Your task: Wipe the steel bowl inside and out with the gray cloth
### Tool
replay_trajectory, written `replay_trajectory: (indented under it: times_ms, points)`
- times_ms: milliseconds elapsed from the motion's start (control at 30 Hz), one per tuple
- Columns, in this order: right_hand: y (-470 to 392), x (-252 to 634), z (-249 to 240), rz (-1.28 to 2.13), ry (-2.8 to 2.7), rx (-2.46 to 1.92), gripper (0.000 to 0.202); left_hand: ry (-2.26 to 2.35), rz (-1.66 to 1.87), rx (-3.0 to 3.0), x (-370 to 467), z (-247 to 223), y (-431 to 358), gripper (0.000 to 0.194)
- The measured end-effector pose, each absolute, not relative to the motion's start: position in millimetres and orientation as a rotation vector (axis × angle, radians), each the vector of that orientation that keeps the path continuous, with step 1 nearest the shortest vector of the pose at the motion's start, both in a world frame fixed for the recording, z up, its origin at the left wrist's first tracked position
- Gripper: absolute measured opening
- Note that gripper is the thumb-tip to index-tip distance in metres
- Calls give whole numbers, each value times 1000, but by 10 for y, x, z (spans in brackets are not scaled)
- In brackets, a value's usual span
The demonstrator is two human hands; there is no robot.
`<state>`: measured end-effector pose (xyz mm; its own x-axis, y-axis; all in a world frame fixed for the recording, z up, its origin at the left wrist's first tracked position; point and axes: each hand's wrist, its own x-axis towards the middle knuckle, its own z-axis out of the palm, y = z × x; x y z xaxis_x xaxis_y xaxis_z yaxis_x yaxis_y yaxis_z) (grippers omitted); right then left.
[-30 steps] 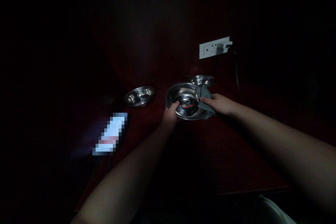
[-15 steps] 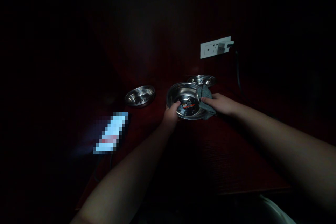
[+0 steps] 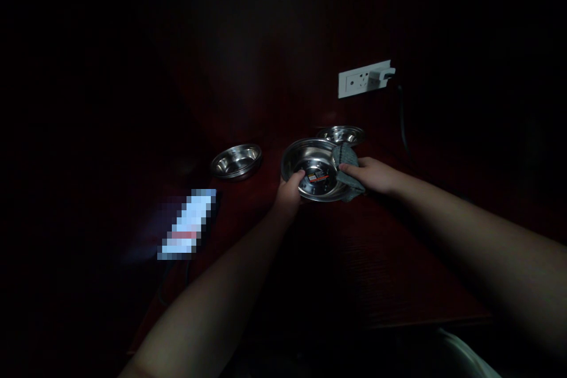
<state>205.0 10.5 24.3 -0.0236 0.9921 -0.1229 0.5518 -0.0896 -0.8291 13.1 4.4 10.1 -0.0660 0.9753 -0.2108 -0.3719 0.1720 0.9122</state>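
A shiny metal bowl (image 3: 310,156) with a small label on its inner bottom is held between my hands, tilted toward me. My left hand (image 3: 290,192) grips its left front side, the thumb inside over the rim. On the right side, my right hand (image 3: 370,173) pinches a grey-green cloth (image 3: 348,156) folded over the rim, thumb on top. The fingers beneath the bowl are hidden. Behind it, partly covered, sits another metal bowl (image 3: 341,133). To the left, what looks like a stack of metal bowls (image 3: 237,161) rests on the dark red table (image 3: 381,260).
A lit, pixelated screen (image 3: 188,224) lies at the left of the table, with a thin cable near it. On the back wall is a white socket panel (image 3: 364,79) with a plug and a dark cable (image 3: 402,121). The table's front edge shows below.
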Motion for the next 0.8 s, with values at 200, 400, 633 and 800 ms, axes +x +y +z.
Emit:
replay_trajectory:
  times_ms: [200,400,633,800]
  points:
    - [109,2053,232,996,-1634,-1689,37,1091,1295,725,122,88,57,51]
    - [101,2044,246,966,-1651,-1710,36,1106,1282,752,109,67,68,51]
    - [76,2018,280,985,-1636,-1723,35,1103,1284,742,112,69,70,51]
    - [64,2016,302,932,-1667,-1751,36,1104,1277,760,115,85,48,53]
